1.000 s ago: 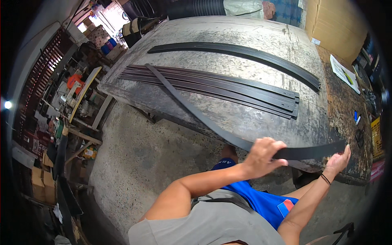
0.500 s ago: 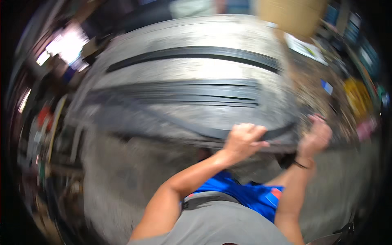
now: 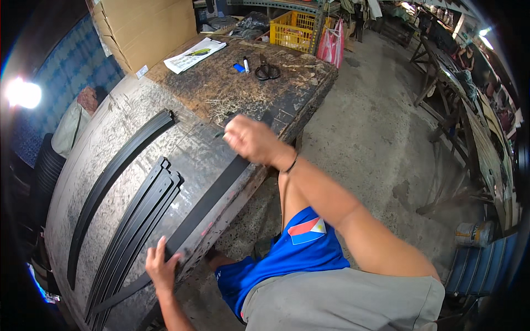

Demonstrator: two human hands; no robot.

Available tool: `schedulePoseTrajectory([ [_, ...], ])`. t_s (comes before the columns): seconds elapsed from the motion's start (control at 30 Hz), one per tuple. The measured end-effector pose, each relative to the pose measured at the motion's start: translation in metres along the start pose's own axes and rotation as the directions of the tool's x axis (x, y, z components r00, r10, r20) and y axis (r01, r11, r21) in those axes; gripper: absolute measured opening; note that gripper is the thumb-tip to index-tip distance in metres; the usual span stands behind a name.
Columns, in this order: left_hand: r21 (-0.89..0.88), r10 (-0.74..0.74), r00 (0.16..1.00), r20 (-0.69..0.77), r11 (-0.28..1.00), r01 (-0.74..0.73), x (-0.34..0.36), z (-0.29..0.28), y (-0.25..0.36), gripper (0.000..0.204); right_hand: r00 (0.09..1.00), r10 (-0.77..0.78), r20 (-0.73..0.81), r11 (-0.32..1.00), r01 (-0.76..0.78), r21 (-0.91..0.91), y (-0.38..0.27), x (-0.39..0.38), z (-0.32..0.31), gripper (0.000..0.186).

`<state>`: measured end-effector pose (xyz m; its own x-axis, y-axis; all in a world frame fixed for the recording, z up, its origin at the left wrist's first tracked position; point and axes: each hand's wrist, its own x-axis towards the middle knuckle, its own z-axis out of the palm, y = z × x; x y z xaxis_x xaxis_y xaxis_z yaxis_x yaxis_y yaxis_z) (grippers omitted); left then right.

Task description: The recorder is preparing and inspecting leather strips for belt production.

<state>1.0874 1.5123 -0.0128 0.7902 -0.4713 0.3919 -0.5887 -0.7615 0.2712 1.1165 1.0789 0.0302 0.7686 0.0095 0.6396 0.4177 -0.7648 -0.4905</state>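
Item: long black rubber strip (image 3: 207, 201), flat, matte and gently curved, laid along the near edge of a worn, scratched workbench (image 3: 138, 121). Its lower end is pressed down under the spread fingers of the left hand (image 3: 162, 268), which lie flat on it rather than closing round it. Its upper end is gripped in the right hand (image 3: 249, 139), fingers curled into a fist about the strip's tip. The strip is judged limp and floppy along its length yet fairly heavy for its thickness, with a grippy, non-slip surface; it is best taken near both ends, as a single hold would probably let it sag and whip. Not fragile. Beside it, further onto the bench, a stack of similar black strips (image 3: 135, 218) is fanned slightly at the upper ends, and one separate wider curved strip (image 3: 110, 176) lies beyond that. Also listed on the far, rust-brown end of the bench: black-handled scissors (image 3: 267, 70), a blue marker (image 3: 239, 67), printed paper sheets (image 3: 194, 54), and a large cardboard box (image 3: 144, 28). A yellow plastic crate (image 3: 298, 30) stands behind.
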Motion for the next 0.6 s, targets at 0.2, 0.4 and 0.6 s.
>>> schedulePoseTrajectory([
  [0.2, 0.143, -0.049, 0.993, 0.104, 0.989, 0.034, -0.061, -0.027, -0.101, 0.068, 0.990, 0.116, -0.074, 0.944, -0.133, -0.303, 0.139, 0.011, -0.070, 0.015],
  [0.4, 0.117, -0.035, 0.989, 0.145, 0.993, 0.018, -0.029, -0.002, -0.081, 0.063, 0.875, 0.207, -0.439, 0.950, -0.287, -0.125, 0.140, -0.032, -0.081, 0.012],
  [0.6, -0.030, 0.011, 0.997, 0.077, 1.000, -0.009, 0.060, 0.063, 0.029, 0.049, 0.586, 0.639, -0.498, 0.759, -0.588, 0.281, 0.134, -0.195, -0.082, 0.017],
])
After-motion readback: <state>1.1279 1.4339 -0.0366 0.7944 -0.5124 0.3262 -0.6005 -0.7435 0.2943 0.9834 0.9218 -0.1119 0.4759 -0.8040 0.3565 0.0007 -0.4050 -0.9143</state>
